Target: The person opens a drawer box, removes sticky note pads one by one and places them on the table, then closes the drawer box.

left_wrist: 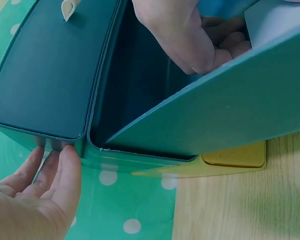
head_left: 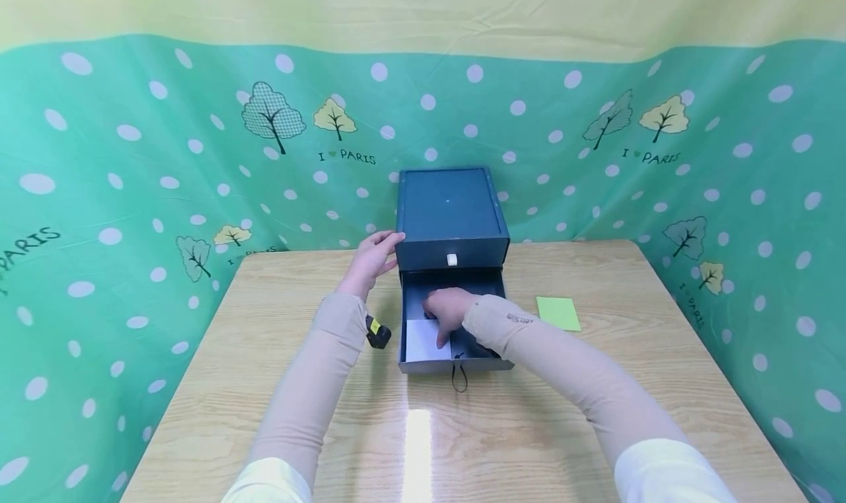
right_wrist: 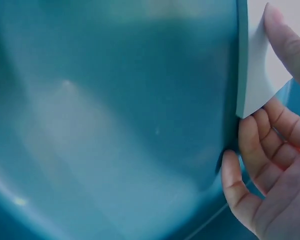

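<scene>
A dark blue two-drawer box (head_left: pixel 452 205) stands at the back of the table with its lower drawer (head_left: pixel 456 366) pulled out. My left hand (head_left: pixel 373 259) rests its straight fingertips on the left side of the box, beside the upper drawer; the left wrist view shows these fingers (left_wrist: pixel 65 167) under its corner. Inside the lower drawer, my right hand (head_left: pixel 451 310) pinches a white paper pad (head_left: pixel 423 345) at its end. In the right wrist view the thumb lies on the pad's white face (right_wrist: pixel 257 65), the other fingers curled at its lower edge.
A small black and yellow tape measure (head_left: pixel 378 333) lies left of the drawer. On the right is a light green square note (head_left: pixel 558 313). The upper drawer has a pale tab (head_left: pixel 452 259); a dark loop (head_left: pixel 460 380) hangs from the lower drawer's front. A patterned green curtain (head_left: pixel 555 136) surrounds the table.
</scene>
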